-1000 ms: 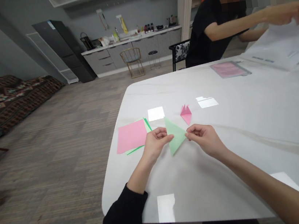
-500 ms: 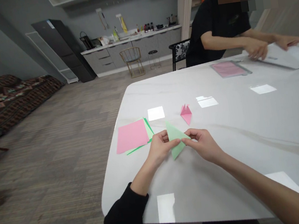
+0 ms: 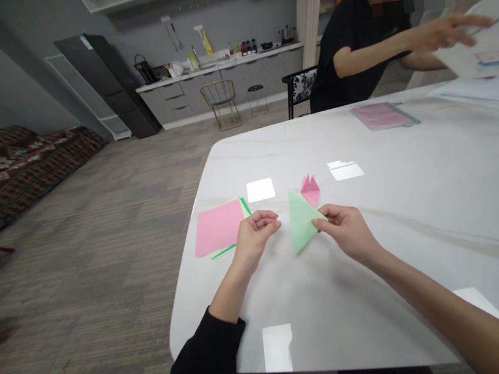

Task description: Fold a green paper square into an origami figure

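Right hand [image 3: 346, 232] pinching the right corner of a pale green paper triangle [image 3: 301, 220], the triangle's point aimed down toward the white marble desk [image 3: 387, 328]. Left hand [image 3: 255, 238] empty, fingers loosely curled, just beside the triangle without touching it, its black sleeve [image 3: 199, 365] pushed to the wrist. Close by on the left, a pink paper sheet [image 3: 218, 228] lying on green paper sheets [image 3: 245, 207]. Directly behind the triangle, a small folded pink paper piece [image 3: 310, 190]. Farther along the desk, a pink board [image 3: 382, 115] in a grey frame and loose white papers [image 3: 480, 92]. Above them, a co-worker's raised hand [image 3: 445, 32] beside a sheet with coloured drawing [image 3: 491, 48].
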{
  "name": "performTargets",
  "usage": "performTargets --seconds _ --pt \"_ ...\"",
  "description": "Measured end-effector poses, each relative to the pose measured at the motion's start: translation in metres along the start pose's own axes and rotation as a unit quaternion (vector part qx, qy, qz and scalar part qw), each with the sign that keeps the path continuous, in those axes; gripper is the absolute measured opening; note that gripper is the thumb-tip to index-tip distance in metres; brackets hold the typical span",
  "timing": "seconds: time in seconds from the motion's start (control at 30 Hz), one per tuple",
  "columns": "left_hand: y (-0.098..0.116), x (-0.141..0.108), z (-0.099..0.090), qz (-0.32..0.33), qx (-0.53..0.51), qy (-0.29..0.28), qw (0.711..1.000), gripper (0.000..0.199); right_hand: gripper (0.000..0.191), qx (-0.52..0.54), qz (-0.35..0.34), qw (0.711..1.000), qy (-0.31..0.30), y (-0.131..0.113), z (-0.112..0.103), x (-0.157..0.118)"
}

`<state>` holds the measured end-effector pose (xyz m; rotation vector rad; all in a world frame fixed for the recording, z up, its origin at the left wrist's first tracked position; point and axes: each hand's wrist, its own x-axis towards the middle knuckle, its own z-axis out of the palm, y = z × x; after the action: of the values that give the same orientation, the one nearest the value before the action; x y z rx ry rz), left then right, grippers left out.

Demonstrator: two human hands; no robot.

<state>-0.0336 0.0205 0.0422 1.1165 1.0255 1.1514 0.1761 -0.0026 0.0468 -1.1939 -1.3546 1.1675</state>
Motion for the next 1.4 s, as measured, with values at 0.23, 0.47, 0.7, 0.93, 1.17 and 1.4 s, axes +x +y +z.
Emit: performTargets --seconds 0.23,0.47,0.7,0.93,1.17,1.4 --pt "-0.005 -0.006 0.016 -0.015 -0.041 -0.069 0.997 0.035 0.016 -0.016 -0.01 1.0 -0.014 -0.006 0.006 -0.004" --pt "-0.004 -0.009 0.021 -0.029 -0.027 -0.067 0.997 0.041 0.018 -0.045 0.009 0.998 -0.048 -0.003 0.01 -0.007" --pt "-0.001 -0.012 0.024 -0.035 -0.031 -0.099 0.994 0.041 0.018 -0.052 0.007 0.997 -0.058 0.001 0.011 -0.008" --pt "-0.003 -0.011 0.023 -0.023 -0.043 -0.098 0.994 0.04 0.019 -0.055 0.005 0.997 -0.057 -0.002 0.011 -0.008" --pt "-0.007 -0.004 0.011 -0.011 -0.053 -0.077 0.996 0.038 0.021 -0.007 0.008 0.998 -0.056 -0.001 0.006 -0.004" --pt "-0.002 0.0 0.004 -0.016 -0.07 -0.049 0.996 0.037 0.027 0.006 0.012 1.0 -0.012 0.003 -0.001 0.003"
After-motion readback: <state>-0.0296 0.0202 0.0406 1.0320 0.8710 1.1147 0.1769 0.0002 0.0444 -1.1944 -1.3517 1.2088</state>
